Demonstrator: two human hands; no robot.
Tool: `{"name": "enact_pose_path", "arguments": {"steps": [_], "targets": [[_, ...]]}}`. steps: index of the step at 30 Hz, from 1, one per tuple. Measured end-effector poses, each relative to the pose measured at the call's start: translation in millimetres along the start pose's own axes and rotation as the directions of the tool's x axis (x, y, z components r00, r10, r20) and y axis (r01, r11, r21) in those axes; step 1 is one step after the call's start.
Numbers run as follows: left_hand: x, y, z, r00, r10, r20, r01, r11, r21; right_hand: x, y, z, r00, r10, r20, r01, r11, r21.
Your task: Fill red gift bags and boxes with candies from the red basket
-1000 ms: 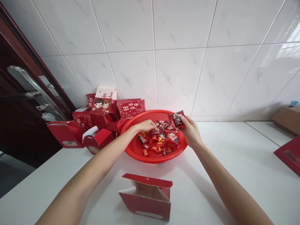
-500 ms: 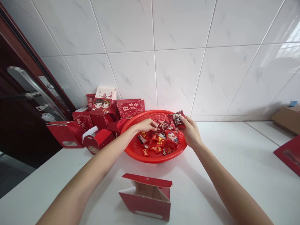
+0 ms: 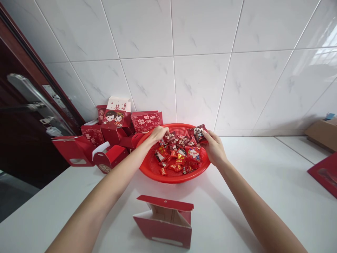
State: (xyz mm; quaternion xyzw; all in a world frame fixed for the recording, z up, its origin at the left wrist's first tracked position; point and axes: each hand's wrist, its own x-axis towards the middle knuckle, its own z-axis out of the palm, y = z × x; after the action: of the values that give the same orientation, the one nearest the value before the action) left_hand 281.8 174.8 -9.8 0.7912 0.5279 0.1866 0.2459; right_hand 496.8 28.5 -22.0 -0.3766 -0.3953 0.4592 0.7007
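Observation:
A red plastic basket (image 3: 147,171) with perforated sides holds several wrapped candies (image 3: 180,154) in red, dark red and gold. At its back left rim is my left hand (image 3: 158,134), fingers curled down over dark red packets; the fingertips are hidden, so anything pinched in them does not show. Over the right rim, my right hand (image 3: 215,147) grips a dark red candy packet (image 3: 198,133) with white lettering between thumb and fingers. In front of the basket stands a red paper gift box (image 3: 165,225), its top flap raised and its inside partly visible.
Several red gift boxes (image 3: 110,131) crowd together left of the basket against the tiled wall (image 3: 200,88). A door with a metal handle (image 3: 34,96) is at far left. On the right lie a cardboard box (image 3: 322,133) and a red item (image 3: 325,175) on the white counter (image 3: 250,165).
My left hand has moved left and slightly back, from over the candies to the basket's rim, uncovering more dark red packets. My right hand has stayed put with its candy packet.

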Motion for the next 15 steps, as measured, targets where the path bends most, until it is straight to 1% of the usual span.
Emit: {"name": "enact_pose_path", "arguments": {"steps": [3,6,9,11,13,15], "targets": [[0,-1,0.8,0.998,-0.047,-0.052,0.051,0.995,0.080,0,-1,0,1.000,0.003,-0.004,-0.003,1.000,0.001],[-1,-3,4.5,0.997,-0.077,-0.026,0.081,0.974,0.212,0,-1,0,1.000,0.001,-0.002,-0.001,1.000,-0.012],[-3,-2,8.8,0.992,-0.115,0.058,0.089,0.939,0.331,0,0,0,1.000,-0.006,0.010,0.007,1.000,-0.022],[-5,-1,11.3,0.982,-0.129,0.140,0.068,0.926,0.372,0,1,0,1.000,-0.009,0.015,0.010,1.000,-0.024],[-7,2,12.4,0.961,-0.137,0.239,0.037,0.923,0.382,0,1,0,1.000,-0.007,0.017,0.007,1.000,-0.024],[-8,3,11.5,0.930,-0.151,0.336,0.016,0.928,0.372,0,0,0,1.000,-0.003,0.016,0.004,1.000,-0.021]]}}
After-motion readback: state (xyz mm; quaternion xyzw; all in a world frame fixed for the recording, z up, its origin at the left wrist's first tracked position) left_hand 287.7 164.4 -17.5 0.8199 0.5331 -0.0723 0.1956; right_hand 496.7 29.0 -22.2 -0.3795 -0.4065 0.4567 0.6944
